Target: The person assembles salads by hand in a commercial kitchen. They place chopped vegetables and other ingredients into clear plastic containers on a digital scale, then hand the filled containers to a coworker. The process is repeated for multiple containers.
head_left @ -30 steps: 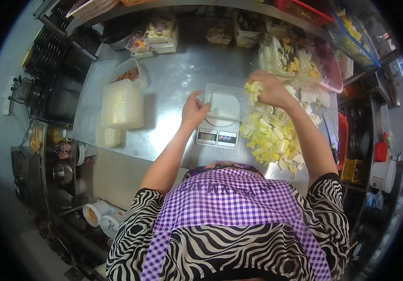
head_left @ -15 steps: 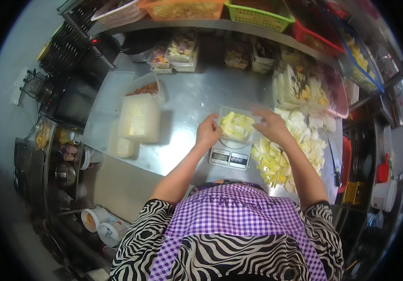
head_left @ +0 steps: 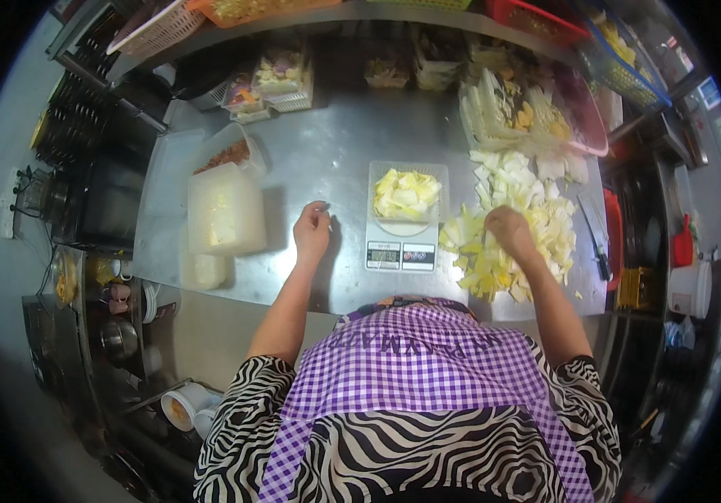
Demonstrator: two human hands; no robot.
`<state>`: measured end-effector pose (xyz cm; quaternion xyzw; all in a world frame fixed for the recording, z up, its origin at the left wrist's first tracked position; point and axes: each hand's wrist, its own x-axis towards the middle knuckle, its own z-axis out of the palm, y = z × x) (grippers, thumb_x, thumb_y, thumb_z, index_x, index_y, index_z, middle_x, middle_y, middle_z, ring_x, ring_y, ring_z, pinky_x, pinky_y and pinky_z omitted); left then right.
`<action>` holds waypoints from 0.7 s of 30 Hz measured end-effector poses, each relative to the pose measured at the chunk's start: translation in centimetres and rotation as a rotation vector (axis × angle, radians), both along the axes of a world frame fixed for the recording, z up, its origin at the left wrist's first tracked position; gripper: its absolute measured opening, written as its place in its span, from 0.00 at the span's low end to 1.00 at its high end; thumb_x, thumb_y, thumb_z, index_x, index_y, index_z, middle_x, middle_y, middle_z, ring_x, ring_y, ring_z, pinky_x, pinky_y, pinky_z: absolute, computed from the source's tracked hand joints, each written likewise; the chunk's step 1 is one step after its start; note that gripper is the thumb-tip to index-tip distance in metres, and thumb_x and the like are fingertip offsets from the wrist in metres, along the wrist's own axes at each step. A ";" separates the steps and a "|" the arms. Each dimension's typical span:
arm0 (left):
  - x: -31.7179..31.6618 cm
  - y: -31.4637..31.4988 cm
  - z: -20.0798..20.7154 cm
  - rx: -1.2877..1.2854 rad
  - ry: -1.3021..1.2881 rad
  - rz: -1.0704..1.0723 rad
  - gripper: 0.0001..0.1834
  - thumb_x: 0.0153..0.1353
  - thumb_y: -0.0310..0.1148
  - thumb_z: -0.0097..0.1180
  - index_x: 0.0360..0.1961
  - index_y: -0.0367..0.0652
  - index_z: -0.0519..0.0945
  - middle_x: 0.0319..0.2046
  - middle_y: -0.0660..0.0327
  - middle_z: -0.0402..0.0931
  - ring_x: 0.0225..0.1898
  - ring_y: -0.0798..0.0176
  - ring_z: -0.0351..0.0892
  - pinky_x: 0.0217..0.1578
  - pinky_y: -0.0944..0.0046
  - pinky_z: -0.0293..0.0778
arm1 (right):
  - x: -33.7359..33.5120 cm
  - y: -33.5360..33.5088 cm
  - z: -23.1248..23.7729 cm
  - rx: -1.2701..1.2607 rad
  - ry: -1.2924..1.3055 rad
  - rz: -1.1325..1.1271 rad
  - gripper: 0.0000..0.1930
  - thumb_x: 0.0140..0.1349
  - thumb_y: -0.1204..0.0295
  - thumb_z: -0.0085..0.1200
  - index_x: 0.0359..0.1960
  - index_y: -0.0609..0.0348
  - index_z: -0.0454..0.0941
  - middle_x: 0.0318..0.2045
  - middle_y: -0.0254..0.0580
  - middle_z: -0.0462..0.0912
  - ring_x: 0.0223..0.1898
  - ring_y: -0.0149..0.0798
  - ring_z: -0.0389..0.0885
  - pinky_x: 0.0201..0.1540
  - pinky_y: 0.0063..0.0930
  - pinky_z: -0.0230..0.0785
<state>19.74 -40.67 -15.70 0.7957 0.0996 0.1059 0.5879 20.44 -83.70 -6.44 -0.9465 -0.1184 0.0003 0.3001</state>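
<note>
In the head view, the landmark is the flat white kitchen scale with a dark display (head_left: 401,257) on the grey metal tabletop (head_left: 327,142), its long axis running away from the person. The clear, squarish plastic tub (head_left: 370,191) sits on the scale's far part, holding chopped pale yellow-green leaves (head_left: 407,193). The loose heap of similar chopped leaves (head_left: 545,239) lies right of the scale, stretching lengthwise away from the person.

The right hand (head_left: 510,232) is over that heap, right of the scale, so it is the nearer hand to the loose leaves; its fingers are drawn together and point inward, and whether they pinch a piece cannot be told. The left hand (head_left: 313,235) is left of the scale, apart from it, fingers loosely curled and seemingly released.
</note>
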 end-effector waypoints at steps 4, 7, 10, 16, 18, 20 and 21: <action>-0.4 0.3 0.3 -0.064 0.048 -0.065 0.11 0.62 0.28 0.53 0.45 0.39 0.79 0.24 0.66 0.76 0.26 0.73 0.72 0.31 0.71 0.69 | 0.5 2.0 5.3 0.164 0.075 -0.117 0.06 0.56 0.73 0.60 0.32 0.64 0.81 0.31 0.44 0.83 0.34 0.38 0.81 0.40 0.28 0.72; -0.3 0.3 0.7 -0.104 0.070 -0.095 0.10 0.61 0.28 0.54 0.44 0.40 0.80 0.23 0.68 0.75 0.26 0.74 0.72 0.31 0.72 0.69 | 1.7 5.6 8.1 0.351 0.165 -0.187 0.08 0.57 0.72 0.61 0.35 0.64 0.81 0.30 0.42 0.82 0.34 0.34 0.80 0.41 0.27 0.72; -0.1 0.8 0.3 -0.080 0.092 -0.107 0.11 0.60 0.28 0.54 0.44 0.40 0.80 0.24 0.68 0.75 0.26 0.74 0.72 0.32 0.72 0.70 | 3.3 8.7 8.7 0.364 0.008 -0.007 0.10 0.57 0.70 0.61 0.38 0.62 0.81 0.32 0.44 0.83 0.35 0.37 0.81 0.42 0.28 0.72; 0.2 1.4 -1.9 -0.036 0.013 -0.153 0.10 0.64 0.27 0.52 0.45 0.38 0.78 0.24 0.71 0.70 0.20 0.79 0.65 0.18 0.76 0.63 | 4.7 10.0 9.1 0.160 -0.070 0.037 0.11 0.59 0.69 0.57 0.42 0.58 0.82 0.37 0.49 0.83 0.35 0.46 0.81 0.43 0.31 0.72; 0.1 1.4 -2.5 0.003 -0.016 -0.138 0.09 0.64 0.27 0.52 0.45 0.38 0.78 0.23 0.71 0.70 0.19 0.79 0.64 0.18 0.76 0.62 | 5.3 8.6 10.6 0.095 0.005 -0.014 0.10 0.59 0.69 0.55 0.41 0.58 0.82 0.34 0.49 0.84 0.35 0.46 0.82 0.42 0.34 0.73; 0.0 1.0 -2.0 0.010 -0.007 -0.117 0.10 0.63 0.29 0.53 0.44 0.39 0.79 0.28 0.64 0.77 0.27 0.72 0.73 0.30 0.72 0.69 | 5.5 6.8 12.1 0.014 0.035 -0.013 0.10 0.59 0.67 0.55 0.40 0.57 0.82 0.32 0.48 0.84 0.34 0.46 0.82 0.41 0.36 0.73; -0.2 0.9 -2.1 0.025 -0.015 -0.094 0.11 0.60 0.31 0.54 0.43 0.40 0.81 0.31 0.58 0.82 0.32 0.65 0.80 0.37 0.67 0.75 | 5.0 5.7 10.9 -0.075 0.088 0.060 0.10 0.59 0.66 0.55 0.38 0.57 0.82 0.32 0.47 0.84 0.34 0.46 0.83 0.40 0.36 0.73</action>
